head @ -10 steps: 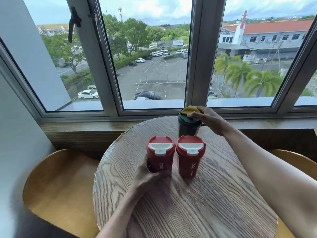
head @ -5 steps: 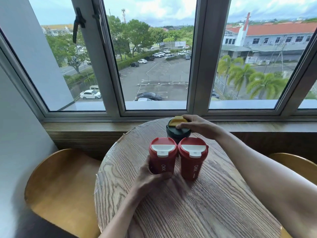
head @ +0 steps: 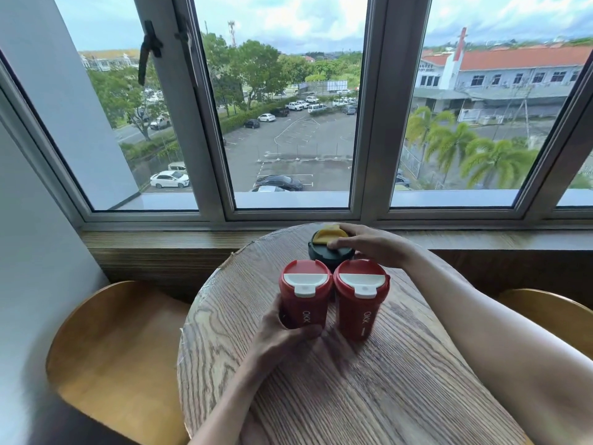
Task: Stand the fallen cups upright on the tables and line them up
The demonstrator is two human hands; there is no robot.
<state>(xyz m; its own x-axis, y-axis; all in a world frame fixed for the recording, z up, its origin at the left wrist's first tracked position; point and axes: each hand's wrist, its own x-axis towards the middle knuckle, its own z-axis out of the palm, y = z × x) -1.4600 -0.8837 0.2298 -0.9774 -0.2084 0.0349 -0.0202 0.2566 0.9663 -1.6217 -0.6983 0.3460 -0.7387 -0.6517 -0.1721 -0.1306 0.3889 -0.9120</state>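
Two red cups with white lid flaps stand upright side by side on the round wooden table (head: 353,396). My left hand (head: 282,335) wraps around the lower body of the left red cup (head: 305,293). The right red cup (head: 361,297) stands free, touching or nearly touching its neighbour. Right behind the pair is a dark green cup with a yellow lid flap (head: 324,247), upright and mostly hidden by the red cups. My right hand (head: 369,244) grips its lid from the right.
Two wooden chair seats flank the table, one at the left (head: 118,348) and one at the right (head: 545,313). A wooden sill (head: 160,245) and a large window run just beyond the table's far edge.
My right hand has slid the green cup leftward and nearer, until it sits behind the gap between the two red cups. My left hand stays on the left red cup.
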